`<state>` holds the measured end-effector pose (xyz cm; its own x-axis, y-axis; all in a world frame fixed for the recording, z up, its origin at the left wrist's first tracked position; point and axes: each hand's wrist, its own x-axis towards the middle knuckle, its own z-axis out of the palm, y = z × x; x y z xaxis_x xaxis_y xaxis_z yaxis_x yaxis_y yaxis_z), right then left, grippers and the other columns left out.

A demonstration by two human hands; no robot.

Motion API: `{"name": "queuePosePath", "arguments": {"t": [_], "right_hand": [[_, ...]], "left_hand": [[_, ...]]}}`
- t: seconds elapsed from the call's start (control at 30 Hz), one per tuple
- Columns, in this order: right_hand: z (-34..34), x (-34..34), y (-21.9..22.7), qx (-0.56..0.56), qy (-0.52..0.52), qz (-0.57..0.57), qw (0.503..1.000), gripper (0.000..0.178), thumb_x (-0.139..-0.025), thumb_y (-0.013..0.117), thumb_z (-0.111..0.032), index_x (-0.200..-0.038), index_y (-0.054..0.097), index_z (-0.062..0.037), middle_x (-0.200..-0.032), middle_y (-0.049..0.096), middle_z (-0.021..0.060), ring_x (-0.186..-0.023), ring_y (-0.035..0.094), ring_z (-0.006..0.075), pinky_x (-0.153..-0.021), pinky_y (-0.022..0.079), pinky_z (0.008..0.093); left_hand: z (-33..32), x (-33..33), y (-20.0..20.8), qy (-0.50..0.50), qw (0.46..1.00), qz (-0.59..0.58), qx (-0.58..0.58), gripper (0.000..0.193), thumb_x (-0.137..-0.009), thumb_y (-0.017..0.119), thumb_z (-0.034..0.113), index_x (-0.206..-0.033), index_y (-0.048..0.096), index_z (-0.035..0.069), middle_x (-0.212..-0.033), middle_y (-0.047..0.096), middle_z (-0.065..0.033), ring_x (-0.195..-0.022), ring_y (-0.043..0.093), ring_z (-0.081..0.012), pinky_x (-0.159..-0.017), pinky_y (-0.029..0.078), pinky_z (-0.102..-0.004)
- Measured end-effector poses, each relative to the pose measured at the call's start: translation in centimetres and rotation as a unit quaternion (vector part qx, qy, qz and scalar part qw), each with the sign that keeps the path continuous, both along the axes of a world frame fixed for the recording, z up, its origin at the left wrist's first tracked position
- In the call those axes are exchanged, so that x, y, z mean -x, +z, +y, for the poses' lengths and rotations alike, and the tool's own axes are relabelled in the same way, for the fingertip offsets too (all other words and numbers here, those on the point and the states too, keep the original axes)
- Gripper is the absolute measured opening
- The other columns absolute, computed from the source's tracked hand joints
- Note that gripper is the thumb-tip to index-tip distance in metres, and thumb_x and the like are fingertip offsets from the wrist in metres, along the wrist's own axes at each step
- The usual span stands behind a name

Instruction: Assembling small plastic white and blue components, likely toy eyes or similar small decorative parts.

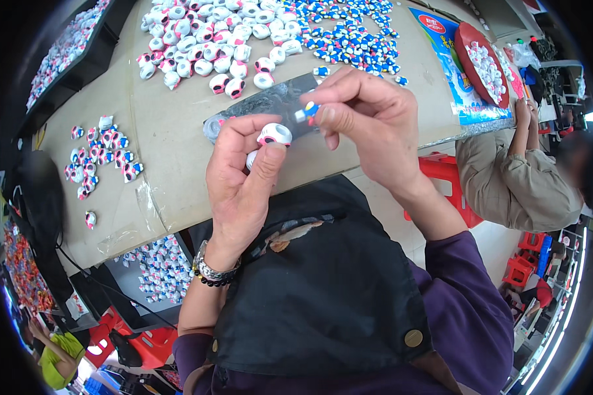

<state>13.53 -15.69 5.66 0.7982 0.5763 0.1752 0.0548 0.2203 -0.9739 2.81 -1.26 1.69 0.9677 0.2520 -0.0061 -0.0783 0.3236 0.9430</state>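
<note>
My left hand (237,184) is closed around a small white figure head (275,133) with a pink edge and a dark hollow, its opening turned upward. Part of another white piece (251,159) shows between the same fingers and palm. Just to the right, my right hand (379,125) pinches a tiny blue, white and yellow figure body (310,111) between thumb and forefinger. The two pieces are close together but apart. Beneath the hands, a dark greyish strip (263,104) lies on the table, partly covered by them.
Loose white-and-pink heads (211,39) are heaped at the far side, beside a pile of blue bodies (352,43). Joined figures (99,155) lie at the left. A bin (155,266) of figures sits below the table edge. At right, a co-worker (514,171) sits near a red tray (464,39).
</note>
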Motion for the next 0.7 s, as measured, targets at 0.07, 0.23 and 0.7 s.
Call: {"name": "queuePosePath", "arguments": {"t": [0.07, 0.23, 0.7], "right_hand": [[0.0, 0.1, -0.2, 0.017, 0.008, -0.020, 1.000, 0.008, -0.084, 0.065, 0.003, -0.092, 0.068, 0.0048, -0.084, 0.062, 0.0064, -0.066, 0.058, 0.0077, -0.053, 0.046, 0.0192], [-0.1, 0.5, -0.6, 0.065, 0.020, -0.067, 0.995, 0.010, -0.083, 0.066, 0.004, -0.093, 0.068, 0.0053, -0.087, 0.060, 0.0077, -0.065, 0.057, 0.0090, -0.053, 0.046, 0.0196], [0.2, 1.3, -1.9, 0.077, -0.003, -0.267, 0.961, 0.015, -0.075, 0.070, 0.006, -0.090, 0.067, 0.0019, -0.077, 0.060, 0.0081, -0.068, 0.058, 0.0151, -0.057, 0.045, 0.0257]], "left_hand": [[0.1, 0.0, -0.1, 0.018, 0.999, -0.011, -0.047, 0.031, -0.095, 0.060, 0.019, -0.118, 0.053, -0.001, -0.091, 0.062, -0.0010, -0.070, 0.051, -0.0038, -0.059, 0.039, -0.0173], [0.1, 0.1, 0.3, 0.045, 0.984, -0.012, -0.172, 0.029, -0.093, 0.064, 0.019, -0.112, 0.055, 0.000, -0.092, 0.065, -0.0050, -0.078, 0.059, -0.0095, -0.069, 0.047, -0.0234], [0.3, 0.3, 0.9, 0.080, 0.884, -0.112, -0.447, 0.024, -0.086, 0.069, 0.011, -0.103, 0.060, -0.003, -0.086, 0.065, -0.0131, -0.067, 0.063, -0.0227, -0.061, 0.049, -0.0291]]}}
